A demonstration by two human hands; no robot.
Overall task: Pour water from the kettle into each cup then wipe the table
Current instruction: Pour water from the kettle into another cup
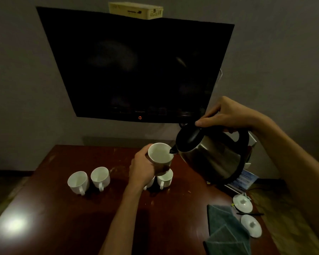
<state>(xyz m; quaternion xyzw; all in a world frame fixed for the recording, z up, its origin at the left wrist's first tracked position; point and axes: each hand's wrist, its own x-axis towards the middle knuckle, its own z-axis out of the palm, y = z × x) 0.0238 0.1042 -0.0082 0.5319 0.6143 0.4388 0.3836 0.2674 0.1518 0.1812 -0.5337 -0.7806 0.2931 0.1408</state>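
Your left hand (140, 170) is wrapped around a white ceramic cup (160, 157), lifted above the dark reddish wooden desk (63, 218). Your right hand (226, 115) clasps the handle of the tilted stainless-steel kettle (210, 157), its spout over the cup's rim. A grey-green folded cloth (226, 232) lies at the desk's near right corner.

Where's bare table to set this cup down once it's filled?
Free: the table in front of the two left cups, and the gap between them and the left hand. Crowded: the right edge, with the cloth, lids and kettle.
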